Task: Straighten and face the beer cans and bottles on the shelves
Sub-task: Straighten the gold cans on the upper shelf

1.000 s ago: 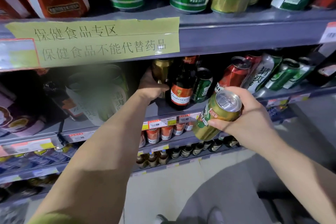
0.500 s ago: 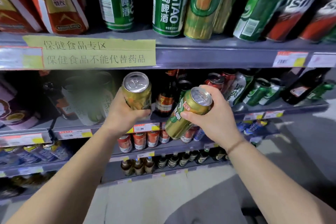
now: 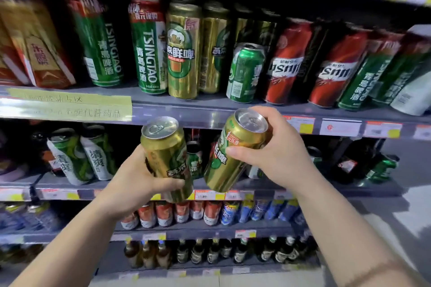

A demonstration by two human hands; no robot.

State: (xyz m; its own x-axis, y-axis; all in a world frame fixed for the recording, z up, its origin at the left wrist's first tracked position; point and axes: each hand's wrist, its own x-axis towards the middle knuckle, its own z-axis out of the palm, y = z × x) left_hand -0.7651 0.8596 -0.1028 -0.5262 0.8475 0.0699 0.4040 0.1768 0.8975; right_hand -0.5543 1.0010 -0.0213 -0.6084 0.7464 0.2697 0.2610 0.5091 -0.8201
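My left hand (image 3: 137, 184) grips a gold beer can (image 3: 164, 154), held nearly upright in front of the middle shelf. My right hand (image 3: 275, 158) grips a second gold can with a green label (image 3: 231, 154), tilted with its top toward the right. Both cans hang in the air just below the upper shelf's edge (image 3: 210, 114). On that upper shelf stand green Tsingtao cans (image 3: 148, 49), a matching gold can (image 3: 182, 53), a short green can (image 3: 245, 72) and red cans (image 3: 284, 63), several of them leaning or turned away.
A yellow paper sign (image 3: 70, 107) is taped to the upper shelf's edge at left. White-green cans (image 3: 79, 158) and dark bottles (image 3: 363, 163) fill the middle shelf. Small red and blue cans (image 3: 210, 213) and brown bottles (image 3: 210, 254) sit on lower shelves. Red-gold boxes (image 3: 35, 53) stand upper left.
My left hand pulled a gold can out of the middle shelf and both hands rose with their cans. The view tilted up, showing the upper shelf.
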